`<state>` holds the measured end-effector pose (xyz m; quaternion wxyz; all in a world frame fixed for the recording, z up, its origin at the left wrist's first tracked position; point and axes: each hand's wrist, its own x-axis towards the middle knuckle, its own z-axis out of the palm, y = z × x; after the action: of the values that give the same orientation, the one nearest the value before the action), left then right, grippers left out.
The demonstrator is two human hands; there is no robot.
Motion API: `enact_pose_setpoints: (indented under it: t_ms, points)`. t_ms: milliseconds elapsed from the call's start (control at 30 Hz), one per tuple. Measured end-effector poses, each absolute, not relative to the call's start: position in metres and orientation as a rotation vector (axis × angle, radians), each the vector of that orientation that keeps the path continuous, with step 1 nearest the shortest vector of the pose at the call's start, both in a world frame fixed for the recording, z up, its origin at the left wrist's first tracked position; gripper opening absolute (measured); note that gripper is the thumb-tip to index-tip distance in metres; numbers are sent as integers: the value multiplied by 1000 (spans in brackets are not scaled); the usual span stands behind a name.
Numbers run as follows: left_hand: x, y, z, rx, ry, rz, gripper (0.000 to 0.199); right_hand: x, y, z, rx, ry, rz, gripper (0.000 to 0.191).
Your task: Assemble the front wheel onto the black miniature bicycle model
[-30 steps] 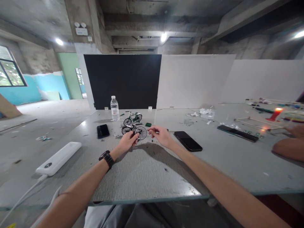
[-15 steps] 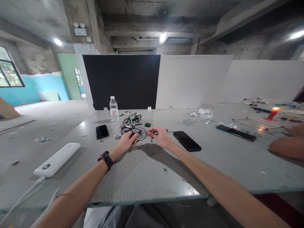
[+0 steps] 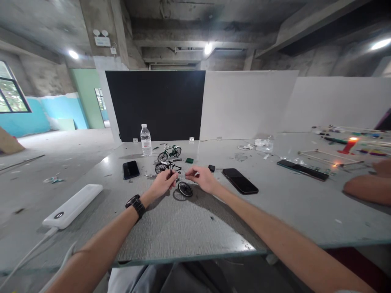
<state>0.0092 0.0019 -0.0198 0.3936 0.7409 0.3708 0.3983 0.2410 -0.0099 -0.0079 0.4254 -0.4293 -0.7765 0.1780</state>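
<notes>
I see both my forearms bare to the edge of view, no sleeves showing. My left wrist carries a black watch [image 3: 135, 202] on a dark band. At the bottom edge, grey trousers [image 3: 171, 278] cover my lap.

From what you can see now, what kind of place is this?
Probably an unfinished industrial hall used as a makeshift hobby workbench: bare concrete ceiling beams, a long grey table, and model bicycles with a loose wheel near the hands.
</notes>
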Motion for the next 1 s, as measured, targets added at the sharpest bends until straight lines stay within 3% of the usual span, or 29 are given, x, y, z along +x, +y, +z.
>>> enact_pose_setpoints:
  t_ms: [300, 467, 900, 1000]
  points:
    - [9, -15, -12, 2344, 998, 889, 43, 243, -14, -3, -1114, -1944, 407, 23]
    - [15, -21, -13, 2392, 993, 783, 52, 242, -14, 0, -1127, -1943, 402, 19]
    - [18, -19, -17, 2278, 946, 835, 27, 247, -16, 5, -1174, -1992, 442, 18]
    - [17, -18, -17, 2289, 987, 826, 43, 247, -15, 4, -1171, -1995, 447, 19]
